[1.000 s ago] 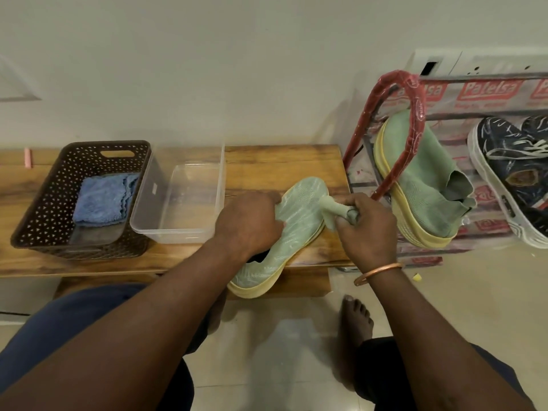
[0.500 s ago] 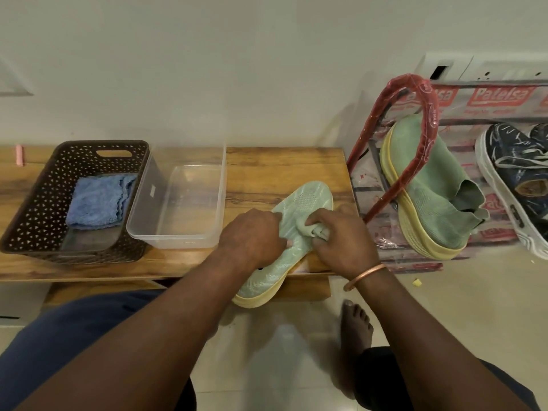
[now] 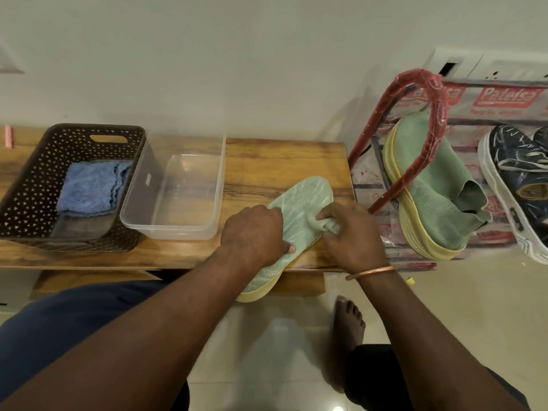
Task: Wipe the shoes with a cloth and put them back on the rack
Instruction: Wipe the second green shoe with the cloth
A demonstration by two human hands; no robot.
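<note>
wooden counter (image 3: 267, 161) against pale wall, carrying brown basket (image 3: 29, 185) with folded blue cloth (image 3: 89, 191), clear tub (image 3: 178, 200) just beside. right of it, red-wrapped rack (image 3: 439, 105) bearing second green shoe (image 3: 436, 197) and dark sneaker (image 3: 519, 173). green shoe (image 3: 305, 197) on counter's front right, long axis diagonal, toe pointing away and right, heel overhanging near edge. left hand (image 3: 252, 232) curled over its middle; right hand (image 3: 353, 235) pinching green cloth (image 3: 324, 223) against the upper.

A copper bangle (image 3: 370, 272) on the right wrist — dark navy trousers (image 3: 74, 315), one bare foot (image 3: 348, 321).
</note>
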